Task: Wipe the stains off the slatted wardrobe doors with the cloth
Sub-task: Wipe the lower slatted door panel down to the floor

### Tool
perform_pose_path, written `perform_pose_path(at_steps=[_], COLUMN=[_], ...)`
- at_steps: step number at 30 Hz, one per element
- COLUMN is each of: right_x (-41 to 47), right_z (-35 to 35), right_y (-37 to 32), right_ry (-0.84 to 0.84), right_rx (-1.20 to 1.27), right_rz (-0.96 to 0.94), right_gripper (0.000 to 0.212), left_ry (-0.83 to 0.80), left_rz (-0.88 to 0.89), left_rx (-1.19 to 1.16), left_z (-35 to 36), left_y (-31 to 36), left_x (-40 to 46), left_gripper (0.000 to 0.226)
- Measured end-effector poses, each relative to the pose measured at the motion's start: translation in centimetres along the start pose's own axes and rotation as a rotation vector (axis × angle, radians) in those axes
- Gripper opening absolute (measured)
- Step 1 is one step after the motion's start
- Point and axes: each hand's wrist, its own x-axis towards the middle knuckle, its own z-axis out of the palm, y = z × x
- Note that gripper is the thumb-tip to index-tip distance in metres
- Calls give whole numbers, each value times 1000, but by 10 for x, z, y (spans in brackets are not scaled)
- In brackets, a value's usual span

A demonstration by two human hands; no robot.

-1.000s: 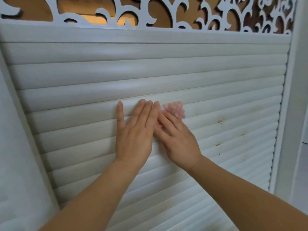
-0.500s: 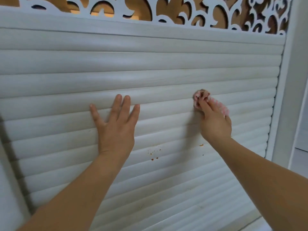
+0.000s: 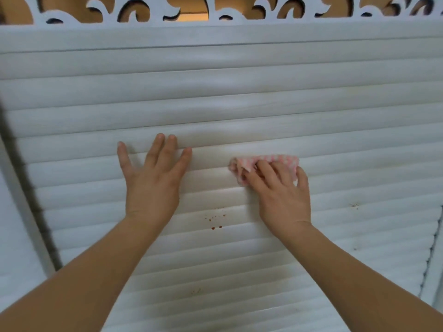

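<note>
A white slatted wardrobe door [image 3: 239, 97] fills the view. My left hand [image 3: 153, 178] lies flat on the slats with its fingers spread and straight. To its right, my right hand [image 3: 280, 192] presses a pink-and-white checked cloth [image 3: 263, 161] against a slat, fingers curled over the bunched fabric. Reddish-brown stain specks [image 3: 215, 221] sit on the slats below and between the two hands. A smaller stain [image 3: 354, 206] marks a slat to the right, and faint specks [image 3: 196, 291] show lower down.
A white carved fretwork panel [image 3: 215, 13] with brown backing runs along the top above the slats. The door's left edge [image 3: 28, 188] has a dark gap beside a white panel. The scalloped right frame edge [image 3: 431, 255] shows at lower right.
My right hand has slid the cloth leftward along the slat, closer to my left hand. The view has shifted, so the door's left edge now shows. My left hand stays flat on the slats.
</note>
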Motion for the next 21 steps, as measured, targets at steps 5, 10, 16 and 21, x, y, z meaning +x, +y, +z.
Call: perform_pose_path(at_steps=[5,10,16,21], right_x=[-2,14,3,-10], right_z=[1,3,9,4], right_y=[-8,-55,33,69], right_ry=[58,1,60,-23], right_rx=[63,103,94,59], right_rz=[183,-154,-245,-32], right_gripper=[50,61,51,52], left_ry=[-21,-44,-92,-73], left_rz=[-80,-108,-131,-261], left_rx=[15,28,75,23], left_z=[1,-1,-8,-3], left_y=[11,15,20,39], left_x=[2,3,2,2], left_gripper=[64,62,73,70])
